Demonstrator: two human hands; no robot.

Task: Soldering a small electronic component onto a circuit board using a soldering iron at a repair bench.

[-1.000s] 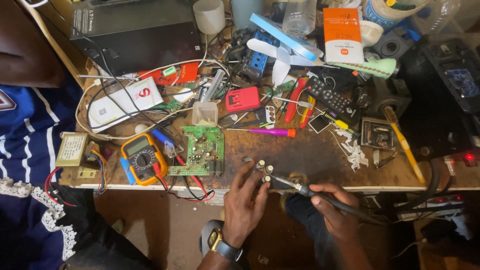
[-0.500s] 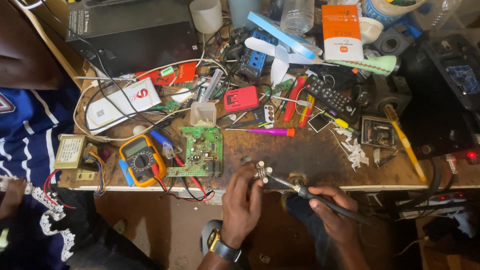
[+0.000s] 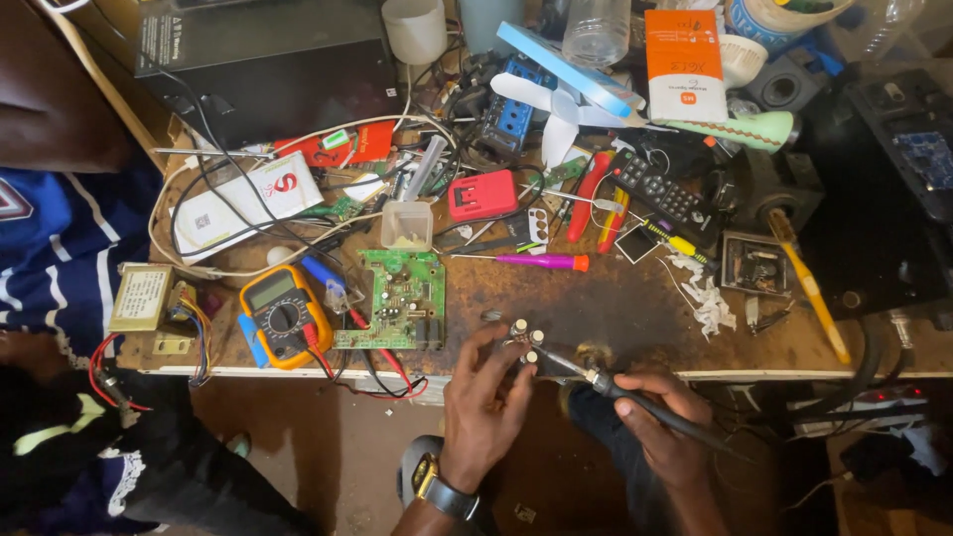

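Pinching a small part with silver knobs (image 3: 526, 339) in the left hand (image 3: 486, 402), fingers curled round it, just right of the green circuit board (image 3: 397, 298) at the near edge of the workbench (image 3: 635, 308). Gripping a black soldering iron (image 3: 635, 402) in the right hand (image 3: 660, 422), fist closed on the handle, tip touching the knobbed part, right of the board. Lying just left of the board: a yellow multimeter (image 3: 283, 318). Resting just above and right of the board: a pink-handled screwdriver (image 3: 541, 261). Sitting above the board: a red box (image 3: 482, 195).
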